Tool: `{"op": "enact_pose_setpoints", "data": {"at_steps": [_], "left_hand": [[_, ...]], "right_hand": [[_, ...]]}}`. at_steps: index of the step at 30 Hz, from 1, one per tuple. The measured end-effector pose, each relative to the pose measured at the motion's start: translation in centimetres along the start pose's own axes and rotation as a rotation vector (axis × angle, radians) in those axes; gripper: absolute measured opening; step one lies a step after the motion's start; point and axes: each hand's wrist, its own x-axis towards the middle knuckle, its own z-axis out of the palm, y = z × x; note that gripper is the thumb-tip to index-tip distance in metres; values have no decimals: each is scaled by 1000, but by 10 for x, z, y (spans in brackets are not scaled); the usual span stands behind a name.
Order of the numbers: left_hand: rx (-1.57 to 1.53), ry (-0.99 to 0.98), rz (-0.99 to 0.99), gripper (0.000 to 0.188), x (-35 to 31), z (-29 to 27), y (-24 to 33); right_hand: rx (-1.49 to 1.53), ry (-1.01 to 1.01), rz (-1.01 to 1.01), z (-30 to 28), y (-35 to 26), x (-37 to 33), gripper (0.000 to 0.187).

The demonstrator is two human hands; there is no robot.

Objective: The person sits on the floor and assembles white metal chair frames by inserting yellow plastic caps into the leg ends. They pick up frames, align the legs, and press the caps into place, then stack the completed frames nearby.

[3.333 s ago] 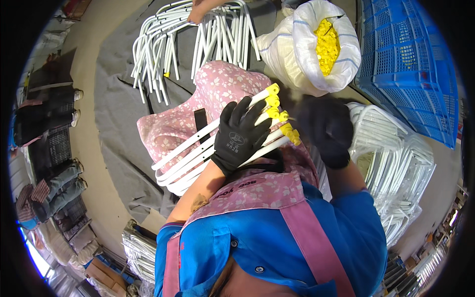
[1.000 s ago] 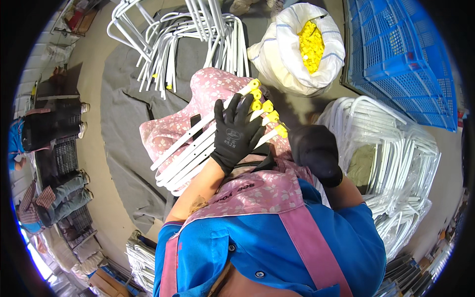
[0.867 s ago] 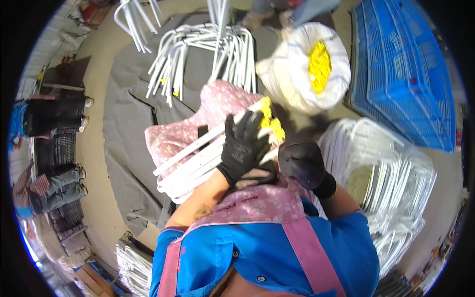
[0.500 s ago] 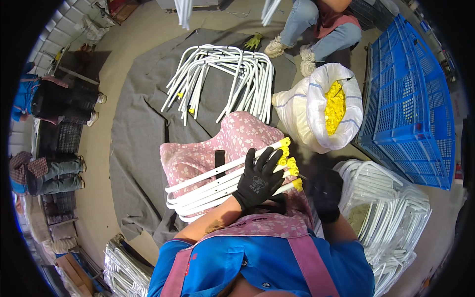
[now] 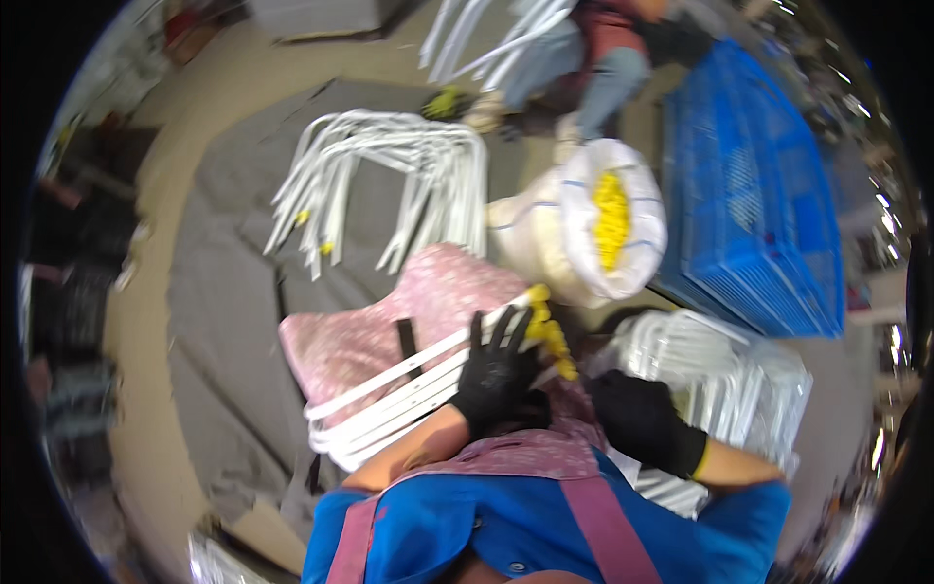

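Several white bent tubes (image 5: 389, 401) lie side by side across my lap, on the pink floral apron (image 5: 448, 274). Yellow plastic end caps (image 5: 553, 339) sit on their right ends. My left hand (image 5: 494, 378), in a black glove, lies over the tubes near these caps with its fingers spread. To the right of the caps and apart from them is my right hand (image 5: 637, 414), also black-gloved. It looks closed, but blur and the dark glove hide what is in it, if anything.
A white sack (image 5: 576, 229) of yellow caps stands ahead right, beside blue crates (image 5: 744, 195). White frames (image 5: 467, 161) are heaped on the grey cloth (image 5: 219, 292). Plastic-wrapped frames (image 5: 744, 380) lie at my right. A person (image 5: 618, 83) sits beyond, near more white tubes (image 5: 530, 44).
My right hand has moved down, away from the caps, with its elbow swung outward. The left hand stays on the tubes. The view has shifted and blurred; white tubes now show before the seated person.
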Motion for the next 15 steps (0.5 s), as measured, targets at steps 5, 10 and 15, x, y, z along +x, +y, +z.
{"op": "enact_pose_setpoints", "data": {"at_steps": [5,10,15], "left_hand": [[-17,61,45,43,0,-3,-3],[47,37,26,41,1,-2,-4],[25,21,5,41,1,1,-5]], "right_hand": [[277,165,-109,-6,1,35,20],[-88,-36,-274,-18,25,53,10],[-38,-37,-252,-7,32,39,14]]}}
